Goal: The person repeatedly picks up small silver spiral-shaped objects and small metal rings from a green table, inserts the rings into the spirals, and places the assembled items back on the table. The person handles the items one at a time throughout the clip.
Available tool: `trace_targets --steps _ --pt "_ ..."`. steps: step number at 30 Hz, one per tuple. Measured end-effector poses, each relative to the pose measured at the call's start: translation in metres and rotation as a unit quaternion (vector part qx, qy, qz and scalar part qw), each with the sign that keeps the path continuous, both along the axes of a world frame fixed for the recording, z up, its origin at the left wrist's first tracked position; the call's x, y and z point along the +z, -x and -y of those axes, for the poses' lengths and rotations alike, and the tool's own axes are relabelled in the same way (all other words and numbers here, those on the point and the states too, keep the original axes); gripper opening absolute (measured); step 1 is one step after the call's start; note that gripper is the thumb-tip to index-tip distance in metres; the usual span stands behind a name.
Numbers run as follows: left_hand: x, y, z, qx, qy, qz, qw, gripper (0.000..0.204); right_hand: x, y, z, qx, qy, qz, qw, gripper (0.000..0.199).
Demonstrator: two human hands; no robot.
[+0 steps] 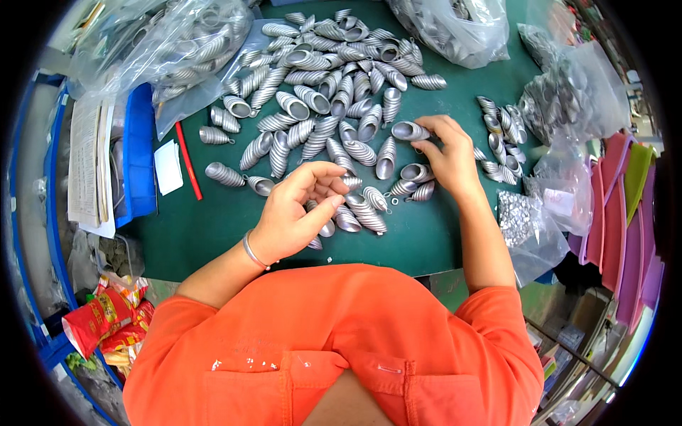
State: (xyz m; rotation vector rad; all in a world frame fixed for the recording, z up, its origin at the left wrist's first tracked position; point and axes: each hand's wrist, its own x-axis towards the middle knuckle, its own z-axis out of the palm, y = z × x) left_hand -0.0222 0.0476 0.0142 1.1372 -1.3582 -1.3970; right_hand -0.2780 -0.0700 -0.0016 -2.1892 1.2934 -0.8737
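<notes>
Between the thumb and fingers of my right hand [453,157] is a silver, spiral-ribbed metal tube [406,131] with a slanted open end, at the right side of the loose pile. My left hand [293,207] hovers over the near edge of the pile, its fingers loosely curled and apart from the thumb; I see nothing held in it. Just beyond its thumb lie more such tubes [364,213]. A large heap of the same ribbed tubes [341,53] spreads toward the far side of the green table [249,231]. Some carry small wire rings.
Clear bags of tubes stand at the far left [192,50], far middle [469,35] and right [575,96]. A bag of small shiny parts [522,216] lies near the right edge. To the left are a red stick [188,162], white paper [168,167] and a blue bin [138,156].
</notes>
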Motion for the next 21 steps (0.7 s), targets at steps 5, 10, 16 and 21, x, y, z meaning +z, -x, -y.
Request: trace_targets --steps 5,10,16,21 --pt "-0.001 0.011 0.004 0.028 0.023 -0.04 0.999 0.047 0.023 -0.024 -0.043 0.058 -0.062 0.1 0.991 0.028" --pt "-0.003 0.013 0.014 -0.023 0.165 0.149 0.975 0.012 0.033 -0.03 -0.035 0.203 -0.08 0.07 0.973 0.019" --pt "0.004 0.017 0.012 0.023 0.161 0.144 0.976 0.014 0.004 -0.04 0.029 -0.043 -0.023 -0.025 0.999 0.023" --pt "0.002 -0.001 0.009 0.044 0.143 0.132 0.98 0.012 0.02 -0.033 0.045 0.131 -0.289 -0.03 0.948 0.024"
